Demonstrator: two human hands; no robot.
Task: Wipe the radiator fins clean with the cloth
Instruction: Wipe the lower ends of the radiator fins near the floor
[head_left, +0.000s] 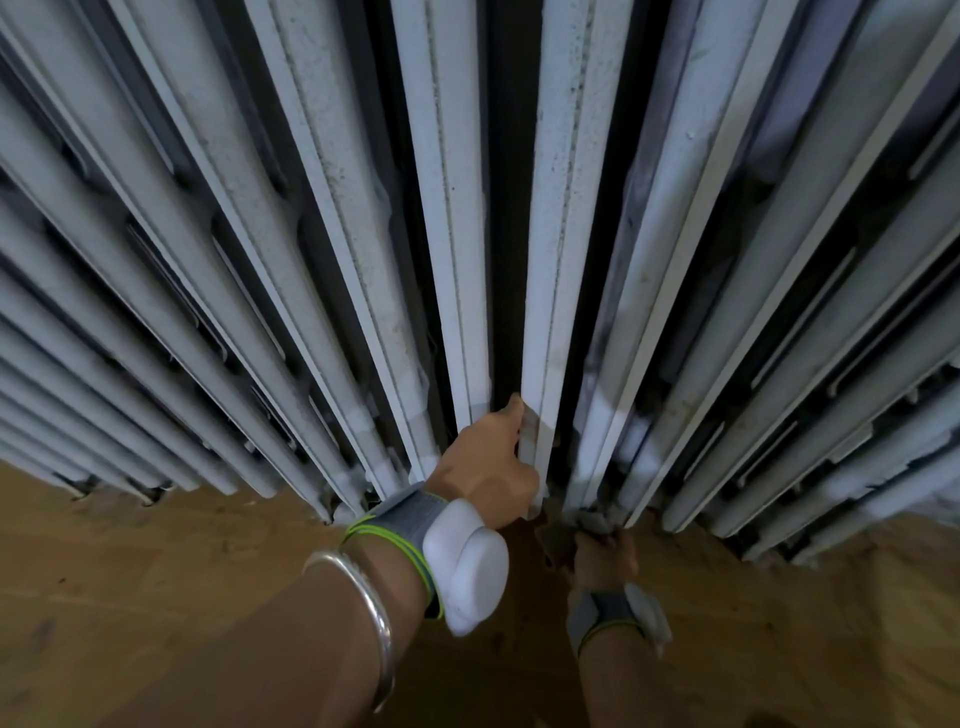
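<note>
Cloth (589, 521): grey, crumpled, bunched in my right hand (607, 558) at the radiator's foot. Radiator fins (558, 234): white, ribbed, grainy, dust-speckled. My left hand (488, 462) grips one fin's edge, low down. Floor (156, 597): brown wood.

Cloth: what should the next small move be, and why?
Probably slide the cloth up the smudged fin above it. The right hand holds it at the fin's foot, dark grime shows higher up, and the left hand grips the neighbouring fin, seemingly for support.
</note>
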